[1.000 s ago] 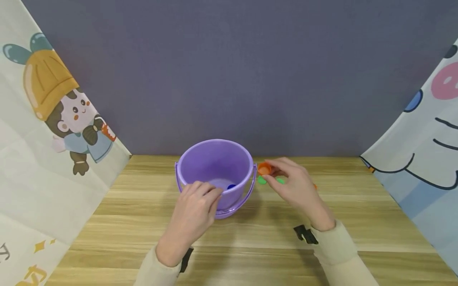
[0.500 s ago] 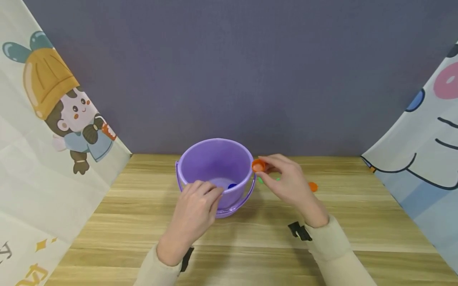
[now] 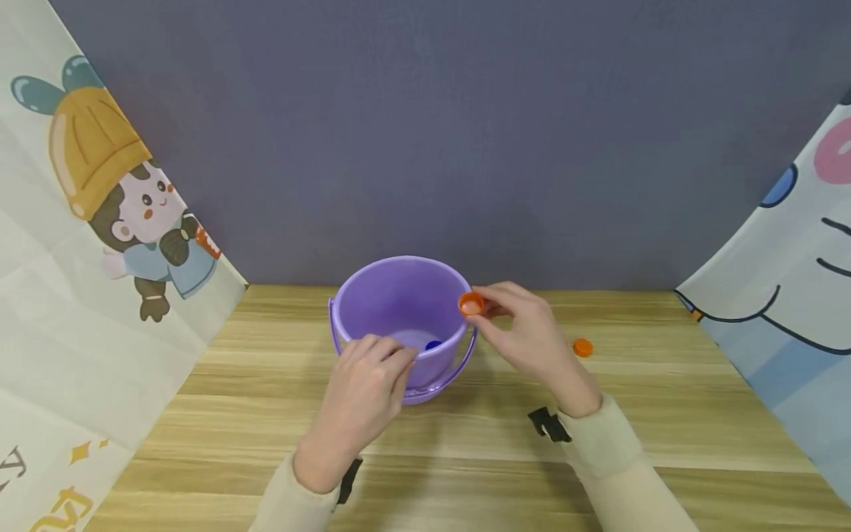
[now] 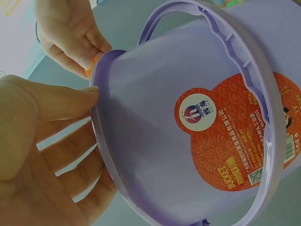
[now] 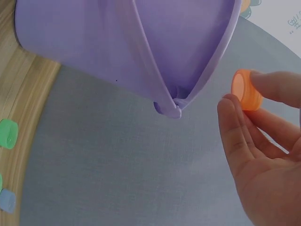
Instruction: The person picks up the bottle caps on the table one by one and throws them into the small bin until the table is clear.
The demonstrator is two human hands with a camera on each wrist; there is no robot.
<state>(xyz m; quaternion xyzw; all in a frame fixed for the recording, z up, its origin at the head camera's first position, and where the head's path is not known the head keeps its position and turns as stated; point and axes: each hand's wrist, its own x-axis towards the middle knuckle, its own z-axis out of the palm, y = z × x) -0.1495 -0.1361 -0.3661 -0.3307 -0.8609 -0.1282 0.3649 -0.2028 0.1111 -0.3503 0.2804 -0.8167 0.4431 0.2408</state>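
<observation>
A purple bucket (image 3: 402, 284) stands upright on the table, its handle folded down toward the front. My left hand (image 3: 362, 388) grips the near rim; in the left wrist view the thumb lies on the outside and the fingers pass behind the rim. With thumb and fingertips my right hand (image 3: 525, 332) pinches an orange bottle cap (image 3: 471, 304). In the head view the cap overlaps the bucket's right rim, hollow side showing, while the right wrist view shows a gap between them. A dark blue cap (image 3: 433, 345) lies on the bucket's floor, partly hidden by the near wall.
Another orange cap (image 3: 583, 347) lies on the wooden table (image 3: 266, 436), right of the bucket. A green cap (image 5: 8, 133) and a light blue cap (image 5: 7, 200) show at the right wrist view's edge. A grey panel (image 3: 425, 148) rises behind the table.
My right hand has carried the orange cap left, from beside the bucket to its right rim. The left hand keeps its grip. The green caps are now hidden in the head view.
</observation>
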